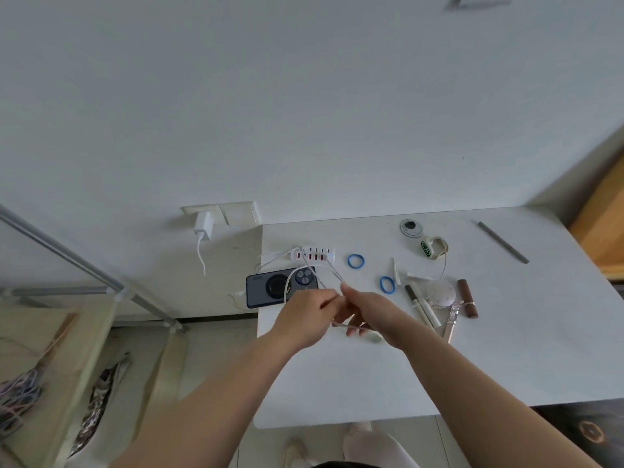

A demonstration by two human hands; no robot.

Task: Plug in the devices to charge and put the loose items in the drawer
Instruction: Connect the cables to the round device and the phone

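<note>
My left hand [304, 315] and my right hand [366, 314] meet above the white table [371, 383], both pinching a thin white cable [332, 273] that runs up to a white multi-port charging hub [315, 255]. A dark phone [280, 290] lies face down at the table's left edge, just beyond my left hand, with a cable across it. A smartwatch with a cream strap [434, 248] sits at the back. Two blue hair ties [355, 261] [387, 285], pens [422, 305], a brown lipstick tube [467, 298] and a round compact [440, 293] lie to the right.
A white adapter [203, 226] is plugged into the wall socket left of the table, its cord hanging down. A grey stick [503, 242] lies at the back right. A fabric rack with metal poles [84, 282] stands at the left. No drawer is visible.
</note>
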